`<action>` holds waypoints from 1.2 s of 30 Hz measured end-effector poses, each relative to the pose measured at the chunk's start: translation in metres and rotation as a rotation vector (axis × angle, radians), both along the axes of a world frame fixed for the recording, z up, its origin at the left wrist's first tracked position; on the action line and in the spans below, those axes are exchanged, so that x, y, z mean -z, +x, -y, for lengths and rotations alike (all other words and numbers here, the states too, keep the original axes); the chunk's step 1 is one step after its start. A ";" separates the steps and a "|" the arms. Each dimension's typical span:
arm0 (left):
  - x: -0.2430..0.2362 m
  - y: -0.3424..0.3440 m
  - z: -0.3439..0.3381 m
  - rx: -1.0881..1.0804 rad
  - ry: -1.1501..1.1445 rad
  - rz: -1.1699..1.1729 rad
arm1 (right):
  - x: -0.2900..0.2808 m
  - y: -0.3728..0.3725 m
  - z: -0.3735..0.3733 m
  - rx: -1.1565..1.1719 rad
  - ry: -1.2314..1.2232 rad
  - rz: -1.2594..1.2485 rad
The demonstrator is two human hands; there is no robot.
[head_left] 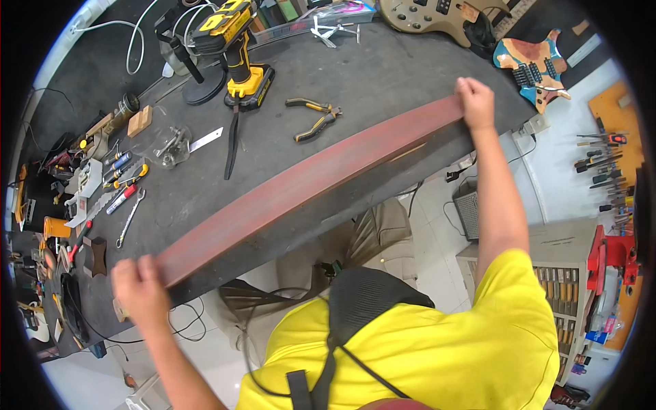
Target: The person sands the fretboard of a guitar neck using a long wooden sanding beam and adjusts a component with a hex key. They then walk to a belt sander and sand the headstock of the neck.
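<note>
A long, narrow reddish-brown strip, with the look of sandpaper, stretches across the front of the dark workbench. My left hand is closed round its near left end. At the far right end, the fingers of my right hand grip it. A patch of tan shows along its lower edge near the right; whether it has a backing I cannot tell. Beyond the strip lie pliers with black and yellow handles, their jaws pointing right.
A yellow and black cordless drill stands at the back. To the left are a metal ruler, a wrench and a red marker. Guitar bodies lie at the far right, and a drawer cabinet stands beside me.
</note>
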State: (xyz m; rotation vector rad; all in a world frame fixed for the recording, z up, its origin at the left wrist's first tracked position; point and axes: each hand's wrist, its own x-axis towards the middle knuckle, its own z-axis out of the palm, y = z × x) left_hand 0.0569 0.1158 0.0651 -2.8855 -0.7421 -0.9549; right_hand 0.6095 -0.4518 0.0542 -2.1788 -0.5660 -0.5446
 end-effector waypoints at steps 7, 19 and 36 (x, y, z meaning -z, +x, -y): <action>0.000 -0.059 -0.082 -0.084 -0.219 0.044 | -0.017 -0.103 -0.079 -0.074 -0.270 0.208; -0.011 -0.049 -0.086 -0.110 -0.270 -0.060 | -0.022 -0.080 -0.102 -0.123 -0.276 -0.022; -0.014 0.009 -0.007 0.053 -0.088 -0.062 | -0.014 -0.024 -0.016 -0.003 -0.145 -0.012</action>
